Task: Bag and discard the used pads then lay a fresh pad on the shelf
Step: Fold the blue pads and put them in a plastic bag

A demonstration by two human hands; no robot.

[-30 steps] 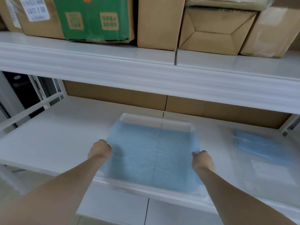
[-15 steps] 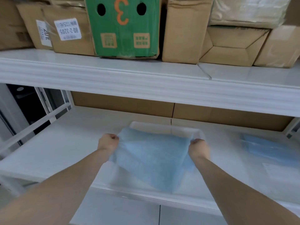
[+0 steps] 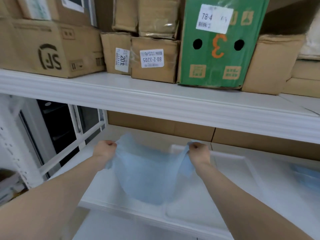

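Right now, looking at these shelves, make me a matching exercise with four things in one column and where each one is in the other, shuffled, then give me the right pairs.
Column one:
1. blue pad
2. green box
3. white tray
4. SF carton

Column two:
A. on the lower shelf, below the right hand
B. left end of the upper shelf
C. hanging between the left hand and the right hand, gripped by both
D. upper shelf, bearing an orange 3

Pairs: 1-C, 2-D, 3-A, 4-B
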